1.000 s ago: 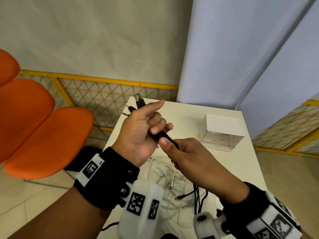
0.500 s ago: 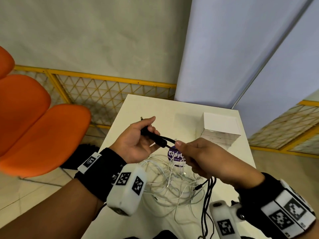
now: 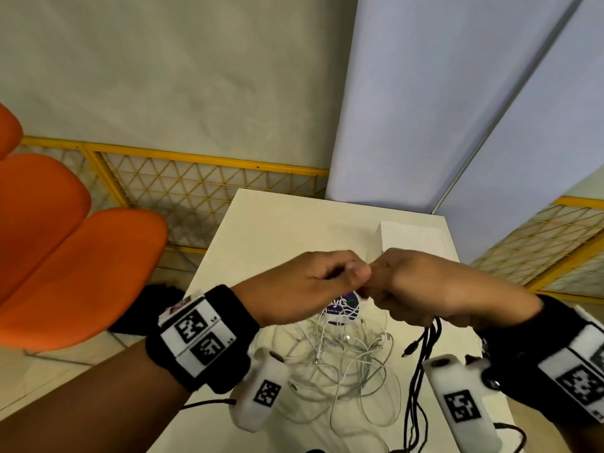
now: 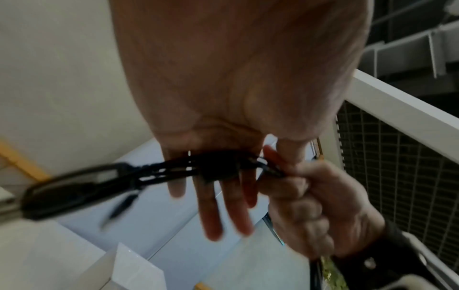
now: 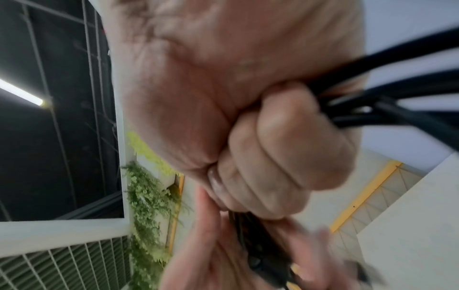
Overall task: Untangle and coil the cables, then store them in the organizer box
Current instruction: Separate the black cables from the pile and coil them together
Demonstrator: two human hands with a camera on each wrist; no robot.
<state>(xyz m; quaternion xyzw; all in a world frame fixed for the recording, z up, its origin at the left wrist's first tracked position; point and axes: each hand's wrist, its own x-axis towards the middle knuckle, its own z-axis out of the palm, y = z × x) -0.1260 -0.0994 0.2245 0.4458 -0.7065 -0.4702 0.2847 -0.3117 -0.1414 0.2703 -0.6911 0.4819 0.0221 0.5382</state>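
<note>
A black cable (image 3: 421,354) hangs in several strands from my right hand (image 3: 421,289), which grips it in a fist (image 5: 268,141) above the white table (image 3: 277,237). My left hand (image 3: 327,279) meets the right one, palm down. In the left wrist view the black cable (image 4: 161,170) lies across the straight fingers (image 4: 223,206) of my left hand, with the thumb pressed onto it, and its blurred black plug (image 4: 69,188) sticks out to the left. A tangle of white cables (image 3: 343,364) lies on the table under both hands. The white organizer box (image 3: 411,237) stands just behind the hands.
A round purple sticker (image 3: 341,307) sits on the table below the hands. Orange chairs (image 3: 65,256) stand to the left, beyond the table edge. A yellow mesh fence (image 3: 196,188) runs along the wall behind. Bare tabletop lies at the far left (image 3: 261,230).
Both hands moved right and came together in front of the box. My left hand turned palm down over the black cable, and the right hand closed into a fist on it.
</note>
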